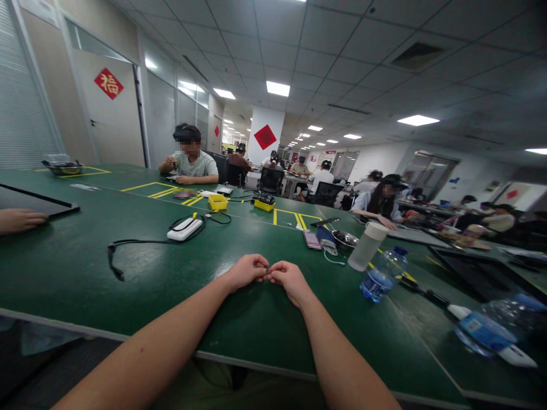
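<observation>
Over the green table point(171, 296), near its front edge, my hands meet fingertip to fingertip. My left hand point(248, 270) is closed in a pinch, thumb against the index finger. My right hand point(292, 279) pinches in the same way, facing it. A tiny reddish spot point(270, 272) shows between the fingertips, too small to name. Whatever else the fingers may hold is hidden. Closest to my left hand lies a white power bank point(185, 229) with a black cable point(141, 241). To the right of my right hand stand a frosted bottle point(367, 246) and a water bottle point(383, 274).
Yellow trays point(217, 201) sit farther back, near yellow tape marks. A metal bowl point(345, 239) is behind the frosted bottle. Another water bottle point(491, 327) stands at the right. A co-worker's hand point(21, 221) rests at the left; a person point(194, 162) sits across the table.
</observation>
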Demonstrator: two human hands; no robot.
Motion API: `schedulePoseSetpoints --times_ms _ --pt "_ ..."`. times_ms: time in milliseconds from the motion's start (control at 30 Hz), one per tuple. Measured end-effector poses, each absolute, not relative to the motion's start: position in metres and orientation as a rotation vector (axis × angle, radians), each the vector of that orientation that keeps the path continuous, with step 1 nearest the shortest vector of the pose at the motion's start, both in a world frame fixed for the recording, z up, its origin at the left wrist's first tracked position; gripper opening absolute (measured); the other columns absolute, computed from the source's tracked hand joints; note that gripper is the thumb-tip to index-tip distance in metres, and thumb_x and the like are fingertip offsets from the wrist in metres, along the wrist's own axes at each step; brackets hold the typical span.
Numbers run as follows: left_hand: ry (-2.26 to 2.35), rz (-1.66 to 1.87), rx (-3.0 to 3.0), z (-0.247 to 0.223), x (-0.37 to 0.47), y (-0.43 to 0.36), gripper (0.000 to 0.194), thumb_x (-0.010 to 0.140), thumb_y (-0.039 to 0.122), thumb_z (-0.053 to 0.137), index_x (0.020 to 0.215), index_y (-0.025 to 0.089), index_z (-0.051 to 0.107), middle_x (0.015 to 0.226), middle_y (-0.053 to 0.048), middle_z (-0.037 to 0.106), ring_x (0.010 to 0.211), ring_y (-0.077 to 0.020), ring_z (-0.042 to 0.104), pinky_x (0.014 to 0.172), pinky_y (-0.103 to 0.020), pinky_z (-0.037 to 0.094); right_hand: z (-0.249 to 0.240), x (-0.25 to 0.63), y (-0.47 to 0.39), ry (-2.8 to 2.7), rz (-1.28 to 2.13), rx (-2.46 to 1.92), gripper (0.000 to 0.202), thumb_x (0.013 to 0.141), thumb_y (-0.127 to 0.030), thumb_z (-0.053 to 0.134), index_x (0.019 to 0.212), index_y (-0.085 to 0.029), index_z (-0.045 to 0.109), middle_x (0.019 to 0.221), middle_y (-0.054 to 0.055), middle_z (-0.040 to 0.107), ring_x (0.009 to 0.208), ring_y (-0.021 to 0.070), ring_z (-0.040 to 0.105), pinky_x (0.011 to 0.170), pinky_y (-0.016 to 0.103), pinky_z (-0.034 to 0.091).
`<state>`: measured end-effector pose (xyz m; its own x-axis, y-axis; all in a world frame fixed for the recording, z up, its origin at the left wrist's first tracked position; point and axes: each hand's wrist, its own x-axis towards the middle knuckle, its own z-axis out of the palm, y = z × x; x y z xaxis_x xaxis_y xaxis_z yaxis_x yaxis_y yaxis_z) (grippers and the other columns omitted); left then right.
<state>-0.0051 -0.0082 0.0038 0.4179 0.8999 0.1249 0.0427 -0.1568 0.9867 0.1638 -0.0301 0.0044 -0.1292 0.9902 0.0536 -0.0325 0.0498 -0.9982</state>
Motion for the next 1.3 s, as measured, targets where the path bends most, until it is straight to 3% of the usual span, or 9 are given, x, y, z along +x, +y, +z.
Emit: schedulePoseSetpoints --times_ms 267,900,1133,1300 --pt "0.848 0.933 1.55 0.004 -0.006 -0.008 0.021 0.071 0.021 0.062 0.09 0.012 0.06 0.073 -0.004 0.065 0.059 -0.0103 0.06 0.057 -0.022 0.047 0.004 0.164 -0.029 -1.284 1.307 -1.083 0.017 0.06 -0.017 0.069 0.075 -0.012 0.064 0.066 0.005 0.067 0.06 0.0134 0.063 0.06 0.025 0.049" --pt "0.858 0.926 1.536 0.012 -0.007 -0.014 0.022 0.071 0.015 0.057 0.092 0.011 0.063 0.073 -0.004 0.066 0.06 -0.0108 0.06 0.06 -0.022 0.047 0.008 0.164 -0.031 -1.301 1.304 -1.079 0.016 0.063 -0.02 0.069 0.077 -0.013 0.065 0.064 0.004 0.065 0.056 0.0115 0.059 0.054 0.023 0.045" --pt "0.857 0.911 1.567 0.014 -0.008 -0.016 0.025 0.069 0.016 0.059 0.093 0.011 0.063 0.07 -0.004 0.065 0.059 -0.0106 0.059 0.057 -0.021 0.045 0.011 0.162 -0.033 -1.231 1.346 -1.054 0.018 0.058 -0.018 0.072 0.073 -0.013 0.065 0.067 0.004 0.066 0.061 0.013 0.061 0.061 0.026 0.047" --pt "0.812 0.91 1.518 0.011 -0.007 -0.015 0.025 0.069 0.013 0.057 0.094 0.011 0.061 0.07 -0.003 0.064 0.059 -0.0103 0.059 0.059 -0.022 0.046 0.009 0.163 -0.033 -1.275 1.287 -1.046 0.019 0.057 -0.02 0.073 0.071 -0.014 0.063 0.064 0.002 0.065 0.057 0.0123 0.057 0.057 0.025 0.045"
